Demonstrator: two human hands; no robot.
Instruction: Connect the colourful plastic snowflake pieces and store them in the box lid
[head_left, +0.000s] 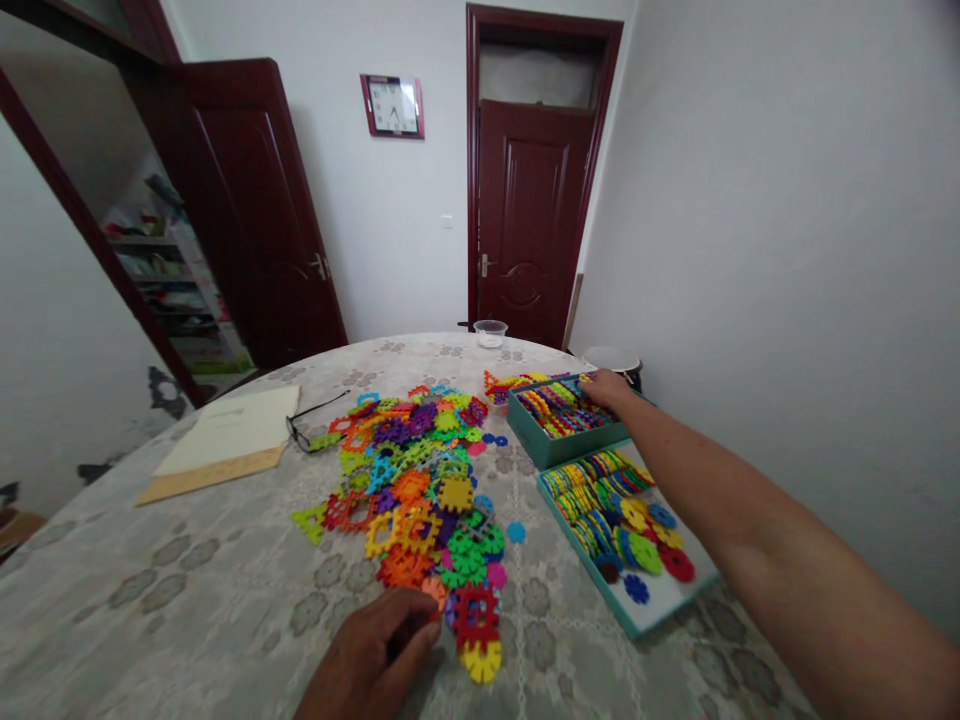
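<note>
My right hand (609, 388) reaches to the far side of a green box (534, 437), its fingertips closed at a small yellow plastic piece (584, 379). Rows of colourful notched discs (553, 408) stand on edge inside that box. Near the front of the table my left hand (371, 650) rests with fingers curled and thumb close to them; what they hold, if anything, is hidden. Just beyond its fingertips lies a salmon piece (433, 594). A loose pile of interlocking plastic pieces (412, 487) spreads ahead, with a red square lattice piece (477, 612) and a yellow piece (481, 662) nearest me.
A shallow green-edged lid (690, 600) bears rows of discs and several loose ones. Left of the pile lie eyeglasses (298, 436) and a paper pad (225, 435). A clear bowl (490, 335) stands at the table's far edge. A white bucket (613, 358) stands behind the box.
</note>
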